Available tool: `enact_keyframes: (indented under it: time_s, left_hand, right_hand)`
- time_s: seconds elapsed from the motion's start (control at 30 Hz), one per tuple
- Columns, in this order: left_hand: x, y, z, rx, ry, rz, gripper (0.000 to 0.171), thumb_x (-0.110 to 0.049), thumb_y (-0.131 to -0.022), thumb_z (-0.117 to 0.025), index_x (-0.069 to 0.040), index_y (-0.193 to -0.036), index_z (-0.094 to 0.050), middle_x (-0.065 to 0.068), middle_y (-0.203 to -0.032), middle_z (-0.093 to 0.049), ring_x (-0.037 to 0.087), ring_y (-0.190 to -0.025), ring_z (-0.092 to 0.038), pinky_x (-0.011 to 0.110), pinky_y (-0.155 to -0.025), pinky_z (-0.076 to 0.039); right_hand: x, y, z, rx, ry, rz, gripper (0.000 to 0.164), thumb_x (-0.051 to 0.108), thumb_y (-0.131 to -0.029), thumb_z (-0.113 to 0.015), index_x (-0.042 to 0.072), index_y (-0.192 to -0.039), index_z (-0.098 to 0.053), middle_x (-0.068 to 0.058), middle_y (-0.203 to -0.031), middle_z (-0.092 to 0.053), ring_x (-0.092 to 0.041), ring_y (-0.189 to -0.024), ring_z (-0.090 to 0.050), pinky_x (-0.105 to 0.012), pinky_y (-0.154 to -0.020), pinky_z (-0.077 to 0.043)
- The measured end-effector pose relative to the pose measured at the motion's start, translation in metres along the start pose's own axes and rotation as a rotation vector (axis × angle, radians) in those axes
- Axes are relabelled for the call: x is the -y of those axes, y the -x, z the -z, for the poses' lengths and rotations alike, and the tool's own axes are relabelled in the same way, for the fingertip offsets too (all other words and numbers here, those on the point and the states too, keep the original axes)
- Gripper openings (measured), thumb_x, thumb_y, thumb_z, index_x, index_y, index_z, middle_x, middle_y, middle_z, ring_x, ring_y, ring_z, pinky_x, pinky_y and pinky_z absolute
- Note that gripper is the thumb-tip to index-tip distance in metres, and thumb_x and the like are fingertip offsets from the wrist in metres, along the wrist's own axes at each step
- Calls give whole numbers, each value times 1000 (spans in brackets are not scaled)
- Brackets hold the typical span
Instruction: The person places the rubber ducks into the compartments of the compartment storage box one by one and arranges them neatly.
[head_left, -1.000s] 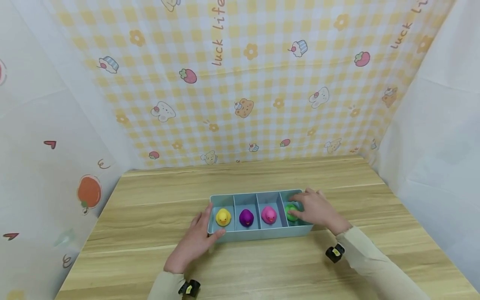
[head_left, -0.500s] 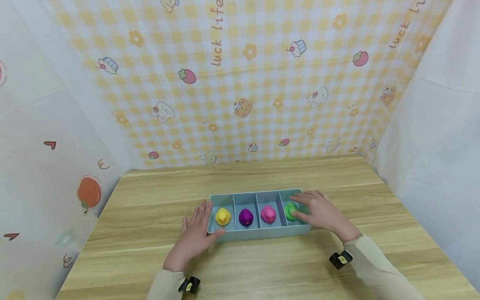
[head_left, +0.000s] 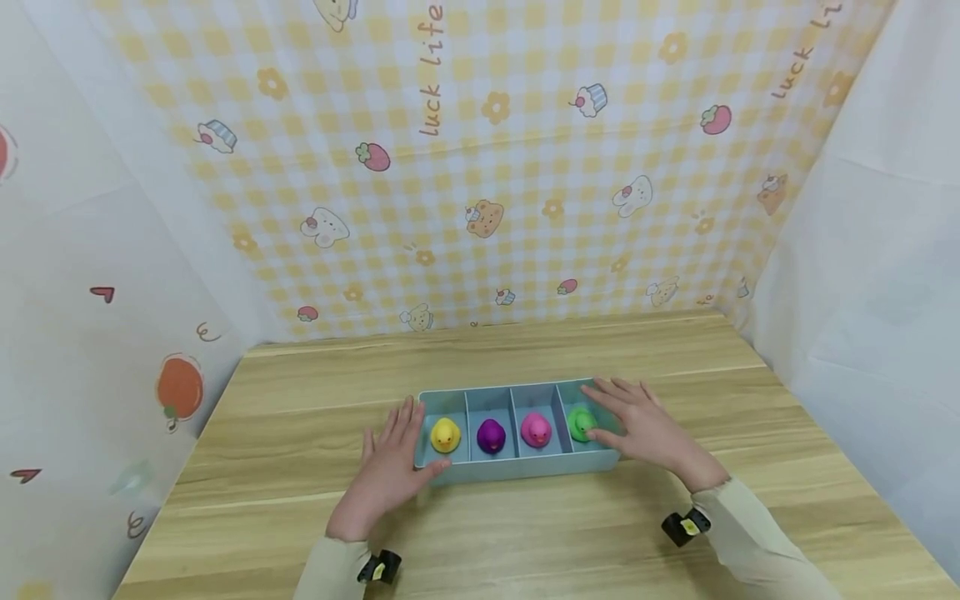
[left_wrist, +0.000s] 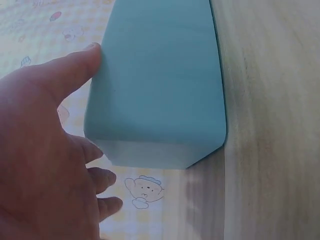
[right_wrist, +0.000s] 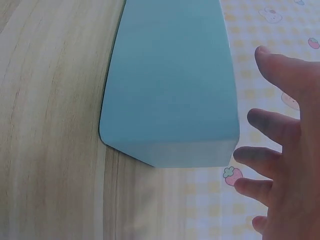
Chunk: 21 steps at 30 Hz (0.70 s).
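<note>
A long blue-grey tray [head_left: 517,470] with side-by-side compartments stands on the table. Toy ducks sit in it, one to a compartment: a yellow duck [head_left: 446,437] at the left end, then a purple duck [head_left: 491,437], a pink duck [head_left: 536,430] and a green duck [head_left: 581,423] at the right. My left hand [head_left: 384,481] is at the tray's left end with fingers spread; in the left wrist view its thumb touches the rim. My right hand [head_left: 658,432] hovers over the right end, fingers spread, holding nothing, its thumb close to the green duck.
The wooden table [head_left: 517,533] extends around the tray on all sides. Behind it hangs a yellow checked cloth [head_left: 517,175] with printed figures. White cloths close off the left and right sides.
My right hand has drawn slightly right, away from the green duck, its fingers straighter than before. The fingers of my left hand have loosened and spread at the tray's end. The ducks stay in place.
</note>
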<state>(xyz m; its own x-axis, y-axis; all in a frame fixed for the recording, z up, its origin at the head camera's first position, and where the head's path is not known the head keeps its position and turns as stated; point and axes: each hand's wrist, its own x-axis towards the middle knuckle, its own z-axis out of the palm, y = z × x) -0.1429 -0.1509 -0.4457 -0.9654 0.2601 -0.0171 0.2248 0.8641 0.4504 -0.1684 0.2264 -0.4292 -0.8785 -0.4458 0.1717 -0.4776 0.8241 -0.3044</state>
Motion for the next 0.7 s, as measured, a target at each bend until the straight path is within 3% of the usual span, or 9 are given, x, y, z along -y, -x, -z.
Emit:
enact_keyframes:
  time_s: [0.47, 0.7]
  left_hand:
    - [2, 0, 2, -102, -54, -58, 84, -52, -87, -62, -9, -151, -28, 16, -160, -10, 42, -145, -10, 70, -110, -7]
    - [8, 2, 4, -116, -45, -53, 85, -51, -90, -58, -14, -154, -18, 15, -160, -7, 46, -144, -7, 72, -108, -8]
  right_hand:
    - [-3, 8, -1, 9, -9, -75, 71, 42, -86, -68, 17, -146, -41, -16, -153, -33, -47, -141, -21, -78, -102, 0]
    - [-4, 10, 2, 17, 11, -91, 73, 49, -87, -64, 18, -147, -38, -16, -154, -31, -46, -142, -19, -75, -104, 2]
